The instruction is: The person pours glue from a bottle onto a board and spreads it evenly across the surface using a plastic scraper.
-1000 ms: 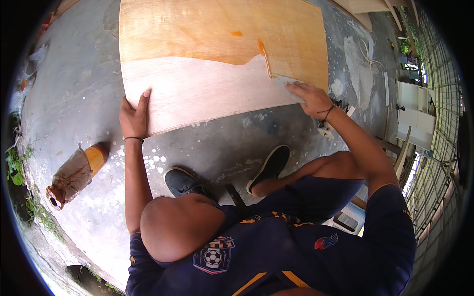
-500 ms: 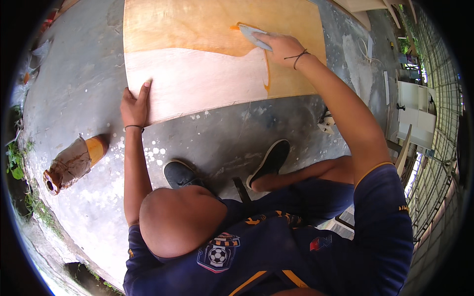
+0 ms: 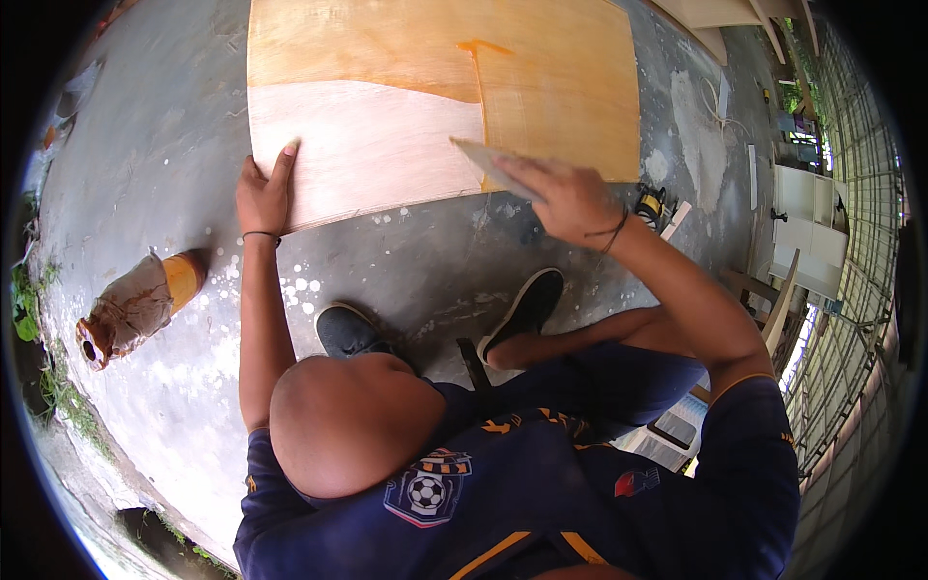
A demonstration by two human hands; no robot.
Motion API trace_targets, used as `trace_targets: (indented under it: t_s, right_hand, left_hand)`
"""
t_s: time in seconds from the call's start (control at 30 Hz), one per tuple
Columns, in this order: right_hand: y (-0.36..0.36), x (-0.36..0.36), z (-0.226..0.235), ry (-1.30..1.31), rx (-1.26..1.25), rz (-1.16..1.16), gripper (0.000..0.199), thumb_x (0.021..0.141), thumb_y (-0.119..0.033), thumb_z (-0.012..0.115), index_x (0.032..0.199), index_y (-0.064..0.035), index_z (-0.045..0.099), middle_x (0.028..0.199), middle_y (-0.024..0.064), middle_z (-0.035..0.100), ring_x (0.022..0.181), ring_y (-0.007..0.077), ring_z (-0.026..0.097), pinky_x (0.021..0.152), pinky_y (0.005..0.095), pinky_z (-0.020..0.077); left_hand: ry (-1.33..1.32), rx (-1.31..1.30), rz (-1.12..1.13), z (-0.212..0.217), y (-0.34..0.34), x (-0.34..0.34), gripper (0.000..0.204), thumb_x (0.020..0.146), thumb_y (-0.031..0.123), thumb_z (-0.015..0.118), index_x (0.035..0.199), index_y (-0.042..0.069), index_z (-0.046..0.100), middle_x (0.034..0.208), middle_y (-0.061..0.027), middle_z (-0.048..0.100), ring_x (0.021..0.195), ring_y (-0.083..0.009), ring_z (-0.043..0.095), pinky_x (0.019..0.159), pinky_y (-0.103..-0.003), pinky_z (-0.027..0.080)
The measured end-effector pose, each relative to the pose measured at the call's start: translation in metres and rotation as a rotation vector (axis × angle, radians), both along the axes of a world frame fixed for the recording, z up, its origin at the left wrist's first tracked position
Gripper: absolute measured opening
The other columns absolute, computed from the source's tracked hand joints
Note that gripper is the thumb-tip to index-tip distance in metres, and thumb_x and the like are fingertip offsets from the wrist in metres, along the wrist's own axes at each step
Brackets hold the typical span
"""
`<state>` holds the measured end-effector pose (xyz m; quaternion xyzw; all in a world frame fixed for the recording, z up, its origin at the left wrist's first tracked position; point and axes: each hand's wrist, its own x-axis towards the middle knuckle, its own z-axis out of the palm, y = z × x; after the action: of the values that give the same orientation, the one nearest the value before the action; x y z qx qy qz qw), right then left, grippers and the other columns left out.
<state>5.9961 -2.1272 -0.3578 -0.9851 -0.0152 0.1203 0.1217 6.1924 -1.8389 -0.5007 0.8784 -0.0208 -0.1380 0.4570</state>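
Observation:
A large plywood board (image 3: 387,145) lies on the concrete floor; its far and right parts are coated orange-yellow, the near left part is bare and pale. My left hand (image 3: 264,193) presses flat on the board's near left corner, fingers together. My right hand (image 3: 565,198) holds a thin flat spreader (image 3: 481,159) at the board's near edge, its blade tilted at the border between coated and bare wood. An orange streak (image 3: 478,87) runs up the board from there.
A brown-wrapped orange container (image 3: 135,307) lies on the floor to the left. My black shoes (image 3: 527,309) sit just below the board. A small yellow-and-black object (image 3: 652,205) rests at the board's right. White cabinets (image 3: 807,227) and a wire fence stand at far right.
My right hand swept with the spreader from the near right edge up to the board's far part, then back down to the near edge. My left hand stayed pressed on the corner.

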Motion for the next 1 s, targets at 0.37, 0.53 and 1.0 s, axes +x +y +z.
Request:
trace_targets:
  t_s: [0.37,0.53,1.0]
  right_hand:
    - [-0.016,0.088,-0.052,0.067,-0.216,0.064,0.059,0.073,-0.008,0.052,0.130,-0.0196,0.042,0.119,0.0136,0.053,0.099,0.0326,0.056,0.077,0.0395,0.0485]
    - [0.046,-0.007,-0.038,0.181,-0.108,0.124,0.057,0.072,-0.006,0.051,0.128,-0.0155,0.044,0.116,0.0161,0.054,0.103,0.0319,0.054,0.073,0.0397,0.0502]
    - [0.075,0.101,-0.082,-0.206,-0.369,0.113,0.045,0.074,-0.001,0.044,0.117,-0.0132,0.050,0.100,0.0175,0.058,0.087,0.0328,0.059,0.070,0.0435,0.0495]
  left_hand:
    - [-0.005,-0.071,-0.003,-0.008,0.002,0.001,0.059,0.079,0.049,0.061,0.091,-0.009,0.056,0.083,-0.0229,0.063,0.078,-0.0273,0.062,0.072,-0.033,0.046]
    - [-0.002,-0.247,0.061,-0.027,0.005,0.002,0.052,0.086,0.045,0.053,0.089,-0.007,0.057,0.079,-0.0176,0.062,0.074,-0.0187,0.056,0.072,-0.030,0.044]
    - [0.453,-1.006,0.278,-0.049,0.036,-0.023,0.062,0.093,0.049,0.029,0.111,-0.007,0.048,0.105,-0.0174,0.059,0.097,-0.0204,0.055,0.089,-0.030,0.038]
